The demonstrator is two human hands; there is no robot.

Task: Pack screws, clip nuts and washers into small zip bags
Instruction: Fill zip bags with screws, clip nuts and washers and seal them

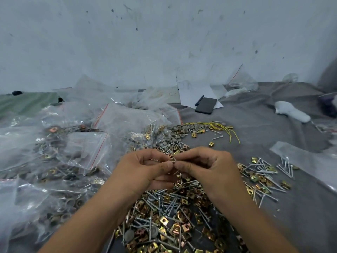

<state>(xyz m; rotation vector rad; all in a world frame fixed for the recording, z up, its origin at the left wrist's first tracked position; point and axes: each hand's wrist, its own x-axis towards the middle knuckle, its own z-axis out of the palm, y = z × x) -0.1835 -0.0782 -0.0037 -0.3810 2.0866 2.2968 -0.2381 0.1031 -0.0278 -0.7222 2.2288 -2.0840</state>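
Both hands, left [149,167] and right [202,167], pinch something small, unclear what, over the screws [164,203]; best to count parts before bagging.

Bare grey cloth [242,143] open right of centre; filled zip bags [60,152] block left, loose hardware pile [169,212] fills foreground.

A makeshift home packing spot, not a proper workshop: loose hardware [169,212] heaped on a grey cloth [255,128] against a stained white wall [164,42], with filled zip bags [73,147], paper [193,92] and a phone [206,105]
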